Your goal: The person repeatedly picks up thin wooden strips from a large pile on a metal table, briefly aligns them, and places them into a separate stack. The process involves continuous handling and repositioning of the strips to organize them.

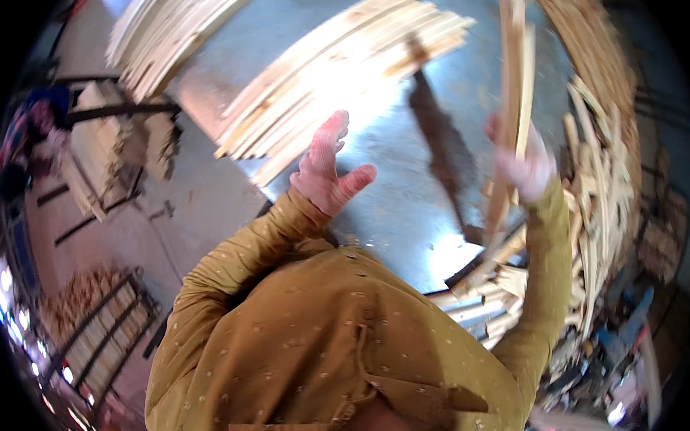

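Wood strips [514,69], pale and long, at least two together, stood lengthwise over the right side of the table, blurred, my right hand [532,169] at their lower part. Beneath lay the metal table [391,213], blue-grey, glaring white in patches, a long dark shadow across it. Toward its far left, a row of pale boards [316,78] lay side by side, slantwise, ends uneven. Beyond that, another board stack [179,34]; its support was unclear to me. Right of the table, loose strips [591,205] were heaped in a tangle, with mixed clutter [606,366] nearer me. On the left, over a grey-brown floor [160,223], I noted a lumber stack [111,141] by dark bars and, lower, a dark metal rack [104,341] with wood in it. My right fingers were closed around the strips, finer detail lost to blur. My left hand [328,174] was released, thumb spread from the fingers, above the table's near edge, well apart from the held strips.
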Demonstrator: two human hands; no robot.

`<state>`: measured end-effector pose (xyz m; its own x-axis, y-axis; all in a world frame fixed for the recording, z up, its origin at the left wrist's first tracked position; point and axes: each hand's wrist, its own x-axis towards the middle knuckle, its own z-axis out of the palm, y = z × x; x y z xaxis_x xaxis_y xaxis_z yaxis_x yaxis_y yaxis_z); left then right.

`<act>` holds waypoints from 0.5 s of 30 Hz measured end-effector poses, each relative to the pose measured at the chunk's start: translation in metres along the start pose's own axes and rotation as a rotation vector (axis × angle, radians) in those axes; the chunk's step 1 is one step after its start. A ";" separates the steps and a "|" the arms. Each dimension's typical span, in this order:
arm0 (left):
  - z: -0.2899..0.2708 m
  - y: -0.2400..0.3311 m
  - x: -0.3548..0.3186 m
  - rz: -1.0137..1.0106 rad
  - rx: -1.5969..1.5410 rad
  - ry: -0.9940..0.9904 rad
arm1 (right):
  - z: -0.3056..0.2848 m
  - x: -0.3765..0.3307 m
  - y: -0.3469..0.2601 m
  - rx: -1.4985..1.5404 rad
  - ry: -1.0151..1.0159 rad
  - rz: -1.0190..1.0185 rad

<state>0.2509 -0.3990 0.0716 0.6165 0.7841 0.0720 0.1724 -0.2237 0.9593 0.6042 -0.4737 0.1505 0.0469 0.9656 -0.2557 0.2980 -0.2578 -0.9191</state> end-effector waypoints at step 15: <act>0.020 -0.016 0.055 -0.698 0.434 -0.444 | 0.139 0.017 0.128 1.005 0.462 0.382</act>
<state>0.2969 -0.3640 0.0548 0.4868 0.5496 -0.6790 0.8310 -0.0519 0.5538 0.5108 -0.4950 -0.0131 0.3739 0.6867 -0.6234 -0.6890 -0.2442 -0.6823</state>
